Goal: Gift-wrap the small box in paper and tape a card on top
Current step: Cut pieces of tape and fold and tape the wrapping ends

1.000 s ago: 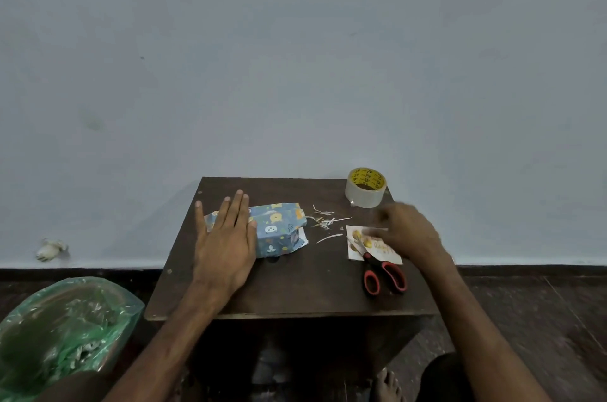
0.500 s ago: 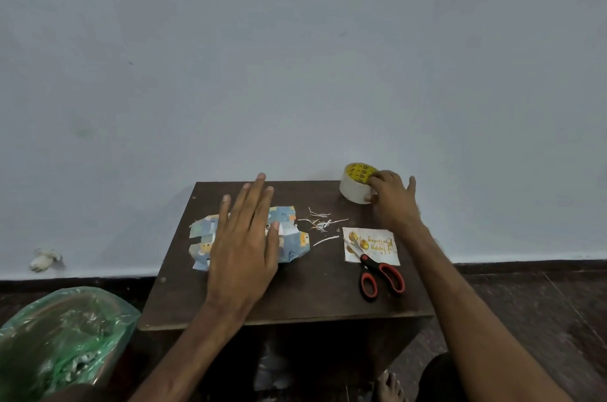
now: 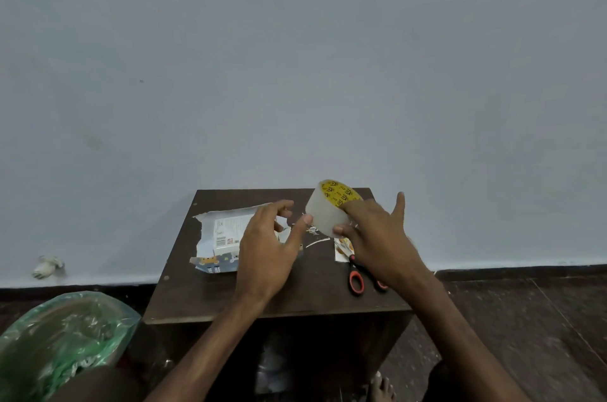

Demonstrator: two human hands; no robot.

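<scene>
- A person's right hand [image 3: 377, 237] gripped a tape roll [image 3: 323, 216] and held it tilted above the table [image 3: 295, 296], toward 1 o'clock from the table's centre; the roll's yellow core faced up and away.
- The right thumb lay curled against the roll's near side, the other fingers lay over its top, and the little finger stuck straight up, clear of the roll.
- The left hand [image 3: 266, 250] hovered just beside the roll at its 9 o'clock, thumb tip touching the roll's pale outer face. The other fingers were loosely curled and spread apart from the thumb, holding nothing.
- The small box [image 3: 225, 234], white with a printed label, lay at about 10 o'clock on the table, on the paper [image 3: 203, 237], which lay opened out with its white inside up.
- The paper's patterned side showed only along its near edge. The left hand hid the box's right end.
- The card [image 3: 341, 248] lay flat at 3 o'clock on the table, mostly under the right hand.
- Red-handled scissors [image 3: 356, 280] lay at 4 o'clock, blades toward the card; whether they touched it could not be told.
- Thin paper scraps [image 3: 317, 242] were strewn between box and card.
- A green bag [image 3: 65, 336] stood on the floor at the table's 8 o'clock.
</scene>
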